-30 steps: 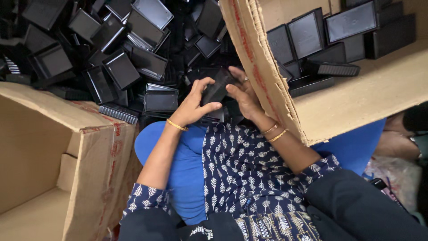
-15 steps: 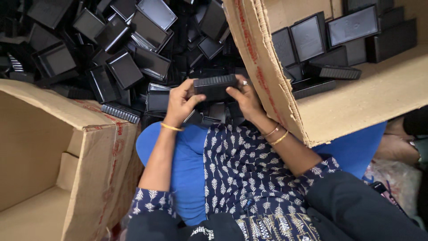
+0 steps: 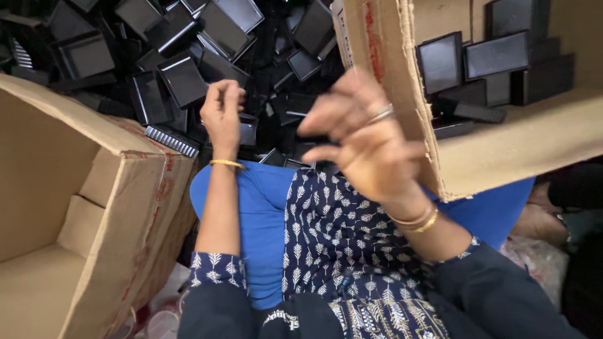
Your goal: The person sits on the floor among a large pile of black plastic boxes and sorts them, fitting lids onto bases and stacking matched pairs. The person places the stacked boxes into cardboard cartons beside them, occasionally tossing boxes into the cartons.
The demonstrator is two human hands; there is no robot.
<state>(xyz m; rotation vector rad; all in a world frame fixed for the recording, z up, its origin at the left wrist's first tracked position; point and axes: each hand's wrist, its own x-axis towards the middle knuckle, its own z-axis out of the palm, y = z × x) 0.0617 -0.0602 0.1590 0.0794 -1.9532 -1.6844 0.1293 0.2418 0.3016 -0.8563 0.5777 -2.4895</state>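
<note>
My left hand hovers over a heap of black plastic trays, its fingers curled in with nothing visible between them. My right hand is raised close to the camera and blurred. Its fingers are spread and empty, right beside the torn edge of the cardboard box on the right. That box holds several black trays stacked on edge. Both wrists wear gold bangles. My lap, in blue and a dark leaf print, lies below the hands.
An open cardboard box with nothing visible inside stands at the left, its flap reaching the tray heap. A ribbed black piece lies on its edge. A dark bag and plastic wrap sit at the far right.
Half a second ago both hands held a black tray between them. Now neither holds it; my right hand has swung up towards the right box and my left hand has stayed over the heap.
</note>
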